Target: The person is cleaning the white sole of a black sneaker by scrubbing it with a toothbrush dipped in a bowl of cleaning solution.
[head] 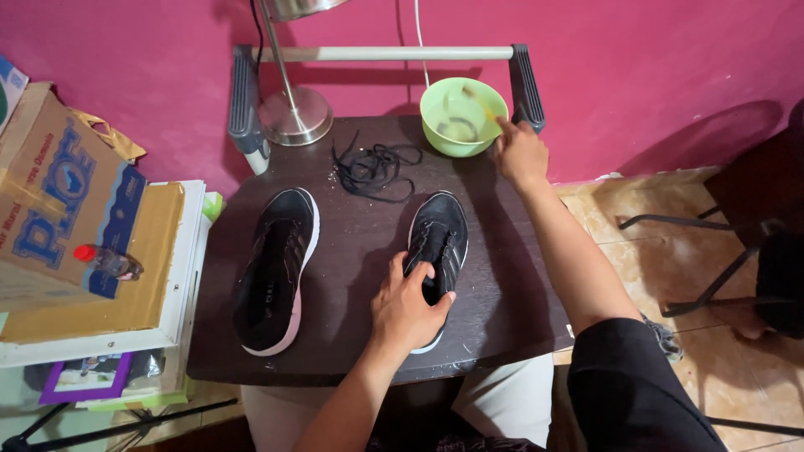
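Observation:
Two black shoes with white soles lie on a dark wooden table (352, 276). My left hand (408, 307) grips the heel end of the right shoe (437, 243), fingers tucked into its opening. The left shoe (276, 268) lies untouched beside it. My right hand (519, 153) reaches to the green bowl (463, 115) at the back of the table and holds a thin yellowish stick or brush (484, 105) that dips into the bowl. A tangle of black laces (374, 167) lies between the shoes and the bowl.
A metal lamp base (295, 115) stands at the back left. A bar with grey handles (385, 53) runs along the pink wall. Cardboard boxes (75, 226) and a small bottle (107, 261) are stacked on the left. A chair frame (712, 268) stands on the tiled floor at right.

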